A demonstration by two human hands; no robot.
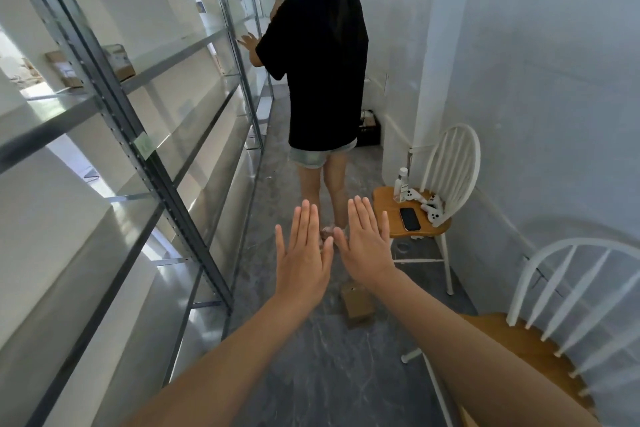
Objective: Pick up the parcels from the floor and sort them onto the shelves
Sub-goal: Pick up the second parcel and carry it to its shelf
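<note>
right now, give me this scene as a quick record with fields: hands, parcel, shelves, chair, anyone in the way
left hand: open, fingers straight, holds nothing
right hand: open, beside the left, holds nothing
parcel: brown box on the floor, below the hands, untouched
shelves: metal rack along the left, brown boxes on one shelf
far chair: phone, bottle, white controllers on its seat
other person: stands in the aisle ahead, back to camera
</note>
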